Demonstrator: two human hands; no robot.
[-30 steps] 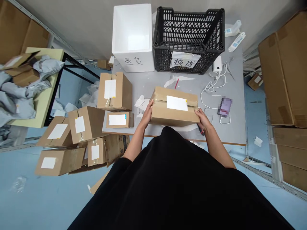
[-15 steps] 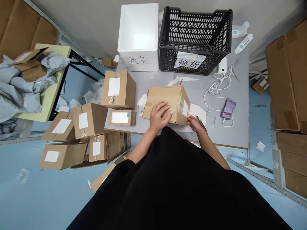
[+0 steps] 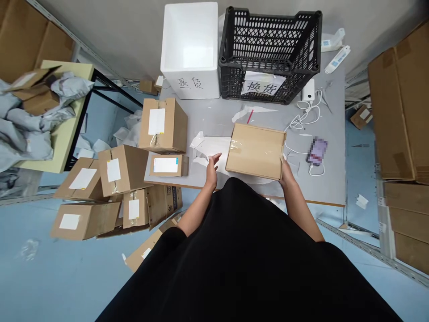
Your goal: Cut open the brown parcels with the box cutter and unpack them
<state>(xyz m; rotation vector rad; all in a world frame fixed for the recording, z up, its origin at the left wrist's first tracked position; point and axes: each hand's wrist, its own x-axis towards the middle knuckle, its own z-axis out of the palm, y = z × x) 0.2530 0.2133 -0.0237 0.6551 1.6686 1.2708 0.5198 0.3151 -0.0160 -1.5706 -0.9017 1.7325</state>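
Note:
A brown cardboard box (image 3: 256, 150), with clear tape across its left end, is near the front of the grey table (image 3: 208, 117). Against its right end is my right hand (image 3: 287, 173), its fingers partly hidden by the box as it grips that side. My left hand (image 3: 212, 171) is held apart from the box, to its left, with the fingers extended and nothing in them. Beneath and beside that hand lie white paper sheets (image 3: 216, 145). Farther left stand a small carton (image 3: 185, 165) and a taller labelled carton (image 3: 179, 127).
A white foam box (image 3: 201, 82) and a black plastic crate (image 3: 231, 82) stand at the back. A charging cable (image 3: 303, 120) runs to a blurred phone (image 3: 317, 151) on the right. Several cartons (image 3: 110, 217) are piled left of the table, near a side table (image 3: 63, 147) of grey parcels.
The box has moved right and turned, so its labelled side no longer shows. My left hand has come off its top. The red-and-black cutter beside my right hand is out of sight.

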